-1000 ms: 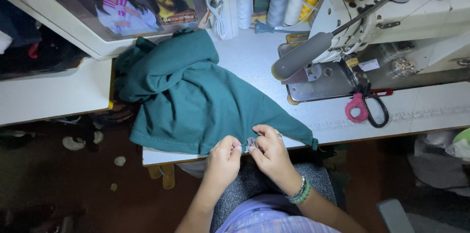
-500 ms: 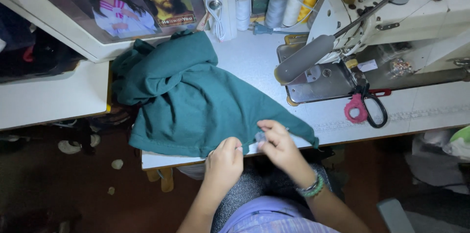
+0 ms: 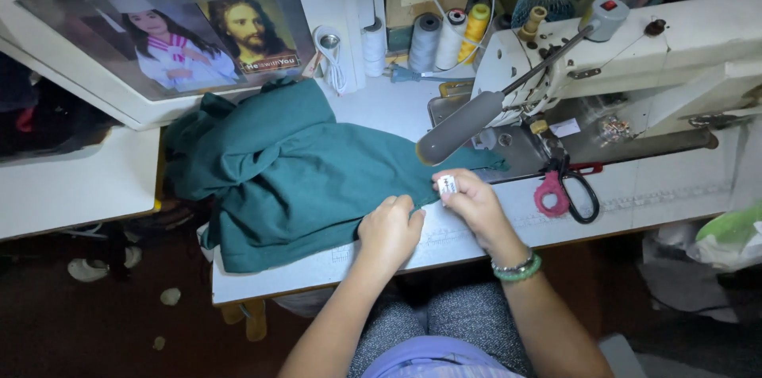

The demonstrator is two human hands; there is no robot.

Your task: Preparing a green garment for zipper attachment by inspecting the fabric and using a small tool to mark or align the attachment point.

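White and worn, the sewing table (image 3: 603, 203) stretched from the near centre to the far right of a dim workroom, with dark floor below and scraps of litter to the near left. On it stood a white sewing machine (image 3: 635, 60), its grey lamp arm (image 3: 464, 128) slanting down toward the middle. Thread spools (image 3: 448, 36) crowded the far edge, and pink-handled scissors (image 3: 565, 187) lay just right of the hands. A white panel carrying two pictures (image 3: 182, 36) leaned at the far left.

A teal garment (image 3: 294, 171) lay heaped across the left half of the table, its bulk far and left of both hands, with one long edge tapering rightward to a point under the lamp arm near the machine's needle area. The left hand (image 3: 389, 231) was curled with its fingers pressed down on the near-right edge of that cloth. The right hand (image 3: 472, 203), a green bracelet (image 3: 516, 268) at its wrist, pinched a small white label (image 3: 447, 185) between thumb and forefinger, held just beside the cloth's edge; whether the label touched the fabric could not be told. The right hand was the nearer to the machine, the left the nearer to the garment's mass.
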